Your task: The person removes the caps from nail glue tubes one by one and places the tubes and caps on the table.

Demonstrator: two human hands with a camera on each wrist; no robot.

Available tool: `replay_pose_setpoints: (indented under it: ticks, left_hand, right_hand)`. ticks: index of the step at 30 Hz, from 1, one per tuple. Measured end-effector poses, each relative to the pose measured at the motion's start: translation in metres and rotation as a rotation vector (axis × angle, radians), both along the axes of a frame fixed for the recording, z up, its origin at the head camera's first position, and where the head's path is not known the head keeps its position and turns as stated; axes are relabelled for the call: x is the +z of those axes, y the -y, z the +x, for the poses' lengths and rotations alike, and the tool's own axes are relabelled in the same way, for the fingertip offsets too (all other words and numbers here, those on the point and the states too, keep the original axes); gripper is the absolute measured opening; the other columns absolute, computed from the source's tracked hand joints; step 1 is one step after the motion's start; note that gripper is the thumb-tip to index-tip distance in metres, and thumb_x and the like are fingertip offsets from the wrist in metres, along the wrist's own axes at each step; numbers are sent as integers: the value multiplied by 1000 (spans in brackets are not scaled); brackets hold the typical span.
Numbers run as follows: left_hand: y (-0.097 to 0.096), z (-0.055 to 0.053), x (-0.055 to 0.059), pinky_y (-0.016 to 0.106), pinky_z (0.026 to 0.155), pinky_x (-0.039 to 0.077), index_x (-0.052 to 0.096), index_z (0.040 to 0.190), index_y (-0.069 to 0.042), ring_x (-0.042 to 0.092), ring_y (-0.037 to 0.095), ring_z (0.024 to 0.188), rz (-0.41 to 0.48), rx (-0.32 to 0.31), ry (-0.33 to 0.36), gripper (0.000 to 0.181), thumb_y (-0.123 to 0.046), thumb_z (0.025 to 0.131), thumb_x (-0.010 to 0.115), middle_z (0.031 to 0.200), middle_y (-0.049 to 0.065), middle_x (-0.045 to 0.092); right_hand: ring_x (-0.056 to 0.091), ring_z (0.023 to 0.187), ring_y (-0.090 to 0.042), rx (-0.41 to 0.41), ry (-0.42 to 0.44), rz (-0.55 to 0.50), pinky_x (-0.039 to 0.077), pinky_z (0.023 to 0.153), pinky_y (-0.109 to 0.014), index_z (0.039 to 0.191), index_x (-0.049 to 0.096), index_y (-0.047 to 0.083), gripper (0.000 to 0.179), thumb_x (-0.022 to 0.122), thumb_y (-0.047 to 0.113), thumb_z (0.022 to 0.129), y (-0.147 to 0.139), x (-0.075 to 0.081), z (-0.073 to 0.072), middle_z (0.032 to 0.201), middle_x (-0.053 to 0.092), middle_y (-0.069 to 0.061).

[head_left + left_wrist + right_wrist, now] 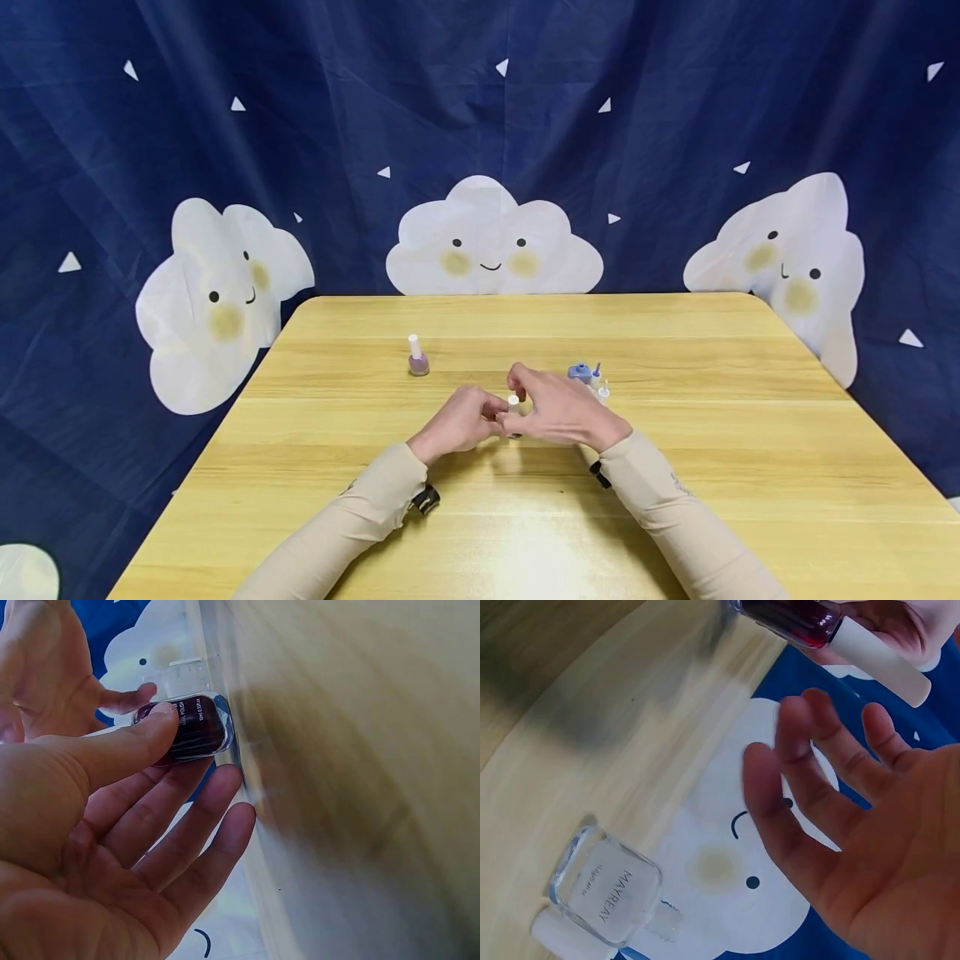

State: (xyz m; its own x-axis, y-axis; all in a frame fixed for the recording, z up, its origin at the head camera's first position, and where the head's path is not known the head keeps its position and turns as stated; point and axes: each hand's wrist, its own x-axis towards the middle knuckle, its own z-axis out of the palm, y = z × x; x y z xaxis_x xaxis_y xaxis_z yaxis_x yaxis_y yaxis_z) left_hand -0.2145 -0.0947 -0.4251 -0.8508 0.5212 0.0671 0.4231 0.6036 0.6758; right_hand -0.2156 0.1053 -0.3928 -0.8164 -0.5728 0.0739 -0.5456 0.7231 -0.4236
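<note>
Keeping the dark red bottle (201,724) upright, with the grip low on its glass, would be, I think, the good way here, because its white cap (881,664) then stays free for turning. To the right of this bottle are the uncapped clear bottle (611,889) and blue bottle (579,372), so the right wrist should better turn without sweeping toward them. The dark red bottle itself is between the hands; whether its base touches the table (360,533) I cannot tell. On its left side, the left hand (465,421) pinches it between thumb and fingers. On its right side, the right hand (558,407) is released, fingers loosely curved near the cap, grasping nothing
</note>
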Motion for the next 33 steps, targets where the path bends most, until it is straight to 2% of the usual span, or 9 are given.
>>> replay_pose_setpoints:
  ticks: [6,10,12,18,27,33]
  left_hand:
    - [1,0,0,24,74,51,81,98,-9,60,4,74,-8,-10,-22,11,-5,88,79,91,1,79]
    - [1,1,1,23,71,47,81,101,-11,53,3,64,-14,14,10,14,-10,87,81,92,1,80]
    - [0,2,1,22,67,44,81,102,-12,50,3,60,-16,26,31,15,-12,87,82,92,1,80]
    - [0,2,1,22,62,41,81,100,-12,47,3,55,-15,27,32,13,-12,87,81,91,1,80]
    - [0,2,1,24,67,43,82,99,-12,49,4,58,-12,25,28,12,-12,87,81,92,2,80]
    - [1,3,2,26,69,43,81,100,-11,50,7,58,-2,32,49,13,-13,87,81,93,3,80]
  right_hand:
    - [45,54,-6,21,-52,-35,37,50,-25,96,54,20,43,70,59,88,1,-2,-3,69,55,9]
    - [43,53,-3,38,-95,-76,35,48,-22,89,56,19,33,74,46,92,2,-3,-5,65,52,11]
    - [42,54,-2,50,-89,-110,35,49,-21,88,56,18,29,76,39,93,2,-3,-6,65,52,12]
    - [39,54,0,111,-43,-189,33,50,-19,86,57,13,25,77,25,93,3,-1,-7,63,49,10]
    - [39,54,0,167,-51,-191,34,50,-19,88,58,13,21,77,22,93,2,1,-7,63,51,11]
    - [46,60,-1,223,-54,-193,40,54,-20,90,60,15,16,75,19,95,0,2,-8,72,60,11]
